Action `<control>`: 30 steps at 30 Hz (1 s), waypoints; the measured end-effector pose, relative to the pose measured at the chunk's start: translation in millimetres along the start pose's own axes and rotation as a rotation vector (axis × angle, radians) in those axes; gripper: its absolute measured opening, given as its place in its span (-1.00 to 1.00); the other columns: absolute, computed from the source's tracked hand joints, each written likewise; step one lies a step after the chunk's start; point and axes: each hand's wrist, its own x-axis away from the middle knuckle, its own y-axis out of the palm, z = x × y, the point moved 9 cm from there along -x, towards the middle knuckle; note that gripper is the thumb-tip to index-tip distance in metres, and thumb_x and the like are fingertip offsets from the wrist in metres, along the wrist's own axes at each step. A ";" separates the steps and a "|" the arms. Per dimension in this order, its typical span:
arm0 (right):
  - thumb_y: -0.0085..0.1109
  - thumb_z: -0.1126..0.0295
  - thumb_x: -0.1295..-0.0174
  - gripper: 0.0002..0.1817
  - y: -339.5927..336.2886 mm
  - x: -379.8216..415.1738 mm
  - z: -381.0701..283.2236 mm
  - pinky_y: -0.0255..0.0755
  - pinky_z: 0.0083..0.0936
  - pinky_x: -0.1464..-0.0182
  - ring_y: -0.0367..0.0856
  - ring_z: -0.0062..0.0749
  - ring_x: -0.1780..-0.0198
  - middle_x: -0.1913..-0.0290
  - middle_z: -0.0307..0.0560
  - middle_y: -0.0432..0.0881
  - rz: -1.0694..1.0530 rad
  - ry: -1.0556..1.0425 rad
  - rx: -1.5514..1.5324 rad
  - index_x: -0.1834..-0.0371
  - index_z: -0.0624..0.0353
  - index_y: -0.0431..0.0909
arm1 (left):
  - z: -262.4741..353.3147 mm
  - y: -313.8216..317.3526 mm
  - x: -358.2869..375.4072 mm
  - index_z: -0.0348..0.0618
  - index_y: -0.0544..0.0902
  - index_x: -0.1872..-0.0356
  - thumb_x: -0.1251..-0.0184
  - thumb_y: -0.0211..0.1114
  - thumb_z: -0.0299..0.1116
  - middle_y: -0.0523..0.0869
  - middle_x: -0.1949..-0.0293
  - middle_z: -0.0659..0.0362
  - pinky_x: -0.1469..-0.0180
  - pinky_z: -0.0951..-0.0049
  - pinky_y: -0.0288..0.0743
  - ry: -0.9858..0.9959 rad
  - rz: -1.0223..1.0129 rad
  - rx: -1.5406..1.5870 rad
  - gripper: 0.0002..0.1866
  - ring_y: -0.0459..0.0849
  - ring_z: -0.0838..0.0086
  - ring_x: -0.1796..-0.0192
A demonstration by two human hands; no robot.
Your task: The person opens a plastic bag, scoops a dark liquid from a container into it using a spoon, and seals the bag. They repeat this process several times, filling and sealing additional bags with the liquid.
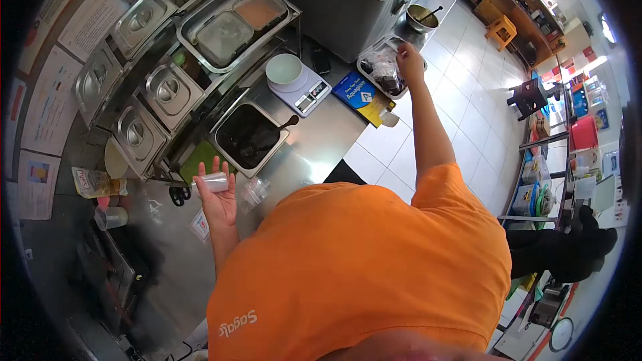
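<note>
My left hand (219, 208), palm up above the steel counter, holds a small clear plastic cup (212, 182) on its side between thumb and fingers. Right by it are a clear plastic wrapper (254, 194) and a square steel pan (249, 140) of dark contents with a dark spoon handle (287, 122). Far to the right, my right hand (410, 65) reaches over a tray (402, 93) of plastic-bagged dark items (386, 77). Its fingers are drawn together at the bags; what they pinch is hidden.
A kitchen scale (311, 97) carries a pale bowl (285, 69). Beside it lies a blue and yellow glove box (364, 97). Lidded steel pans (170, 91) stand on a rack at the left. A big grey cooler (334, 7) and a metal bowl (422, 20) stand farther back.
</note>
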 end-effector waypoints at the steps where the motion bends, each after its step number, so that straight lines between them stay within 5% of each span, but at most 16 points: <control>1: 0.10 0.49 -0.06 -0.89 6.4 4.8 22.9 0.44 -0.25 0.20 0.59 -0.01 0.28 0.36 0.08 0.60 0.036 0.008 0.093 0.33 0.22 0.50 | -2.4 1.3 -1.4 0.11 0.26 -0.27 -0.39 0.01 0.04 0.41 -0.23 0.06 -0.02 0.25 0.60 -0.012 -0.026 0.044 -0.50 0.51 0.29 -0.17; 5: 0.10 0.43 -0.06 -0.83 47.6 49.9 99.1 0.40 -0.14 0.02 0.53 0.08 0.08 0.20 0.13 0.59 -0.039 0.311 0.222 0.26 0.17 0.55 | -7.5 -3.9 3.5 0.13 0.21 -0.33 -0.40 0.02 0.02 0.40 -0.24 0.06 -0.06 0.25 0.58 -0.023 -0.007 0.076 -0.46 0.50 0.28 -0.18; 9: 0.14 0.45 -0.02 -0.75 63.3 76.6 10.3 0.33 -0.19 -0.07 0.45 0.08 0.00 0.11 0.14 0.53 0.008 0.209 0.056 0.19 0.19 0.54 | -7.2 -10.7 8.7 0.14 0.21 -0.33 -0.42 -0.01 0.03 0.37 -0.26 0.06 -0.11 0.23 0.52 -0.014 0.007 0.009 -0.47 0.47 0.27 -0.21; 10: 0.18 0.47 0.00 -0.75 59.0 81.2 -48.4 0.33 -0.18 -0.05 0.46 0.05 0.01 0.13 0.12 0.53 0.016 0.039 -0.029 0.20 0.19 0.54 | -7.3 -14.9 14.5 0.13 0.20 -0.34 -0.43 -0.03 0.04 0.36 -0.27 0.06 -0.12 0.22 0.49 -0.017 0.029 -0.059 -0.46 0.45 0.26 -0.23; 15: 0.26 0.43 -0.08 -0.81 119.4 142.5 -239.7 0.45 -0.54 0.33 0.59 -0.36 0.28 0.25 -0.06 0.58 -0.608 -0.165 -0.624 0.22 0.17 0.60 | -29.0 30.1 20.3 0.05 0.12 -0.36 -0.41 -0.06 0.09 0.25 -0.36 -0.02 -0.25 0.13 0.27 -0.079 -0.299 -0.186 -0.39 0.27 0.11 -0.37; 19: 0.27 0.47 -0.09 -0.84 107.4 162.0 -347.1 0.39 -0.63 0.34 0.57 -0.56 0.30 0.23 -0.17 0.62 -0.805 -0.246 -0.899 0.24 0.21 0.61 | -33.7 46.7 18.1 -0.08 0.09 -0.38 -0.41 0.02 0.00 0.26 -0.35 -0.03 -0.26 0.16 0.31 -0.073 -0.291 -0.083 -0.36 0.32 0.14 -0.34; 23: 0.30 0.49 -0.06 -0.79 130.0 178.2 -376.3 0.34 -0.69 0.39 0.46 -0.68 0.44 0.30 -0.18 0.61 -0.973 -0.159 -0.952 0.21 0.25 0.58 | -27.5 57.7 25.1 -0.12 0.13 -0.36 -0.44 0.01 -0.12 0.30 -0.32 0.04 -0.26 0.18 0.33 -0.040 -0.361 -0.189 -0.43 0.35 0.20 -0.31; 28: 0.28 0.49 -0.06 -0.80 135.6 197.3 -384.7 0.48 -0.55 0.30 0.59 -0.52 0.41 0.43 -0.11 0.64 -1.202 -0.109 -0.796 0.25 0.29 0.56 | -23.9 56.2 36.3 -0.24 0.21 -0.32 -0.42 0.07 -0.28 0.34 -0.28 0.05 -0.23 0.18 0.39 -0.053 -0.321 -0.273 -0.48 0.42 0.26 -0.25; 30: 0.27 0.49 -0.07 -0.82 139.5 200.8 -380.9 0.48 -0.54 0.29 0.61 -0.46 0.41 0.41 -0.09 0.65 -1.233 -0.097 -0.809 0.26 0.29 0.56 | -24.1 55.1 41.0 -0.27 0.34 -0.25 -0.41 0.12 -0.26 0.50 -0.14 0.05 -0.12 0.30 0.47 -0.079 -0.285 -0.258 -0.52 0.50 0.38 -0.16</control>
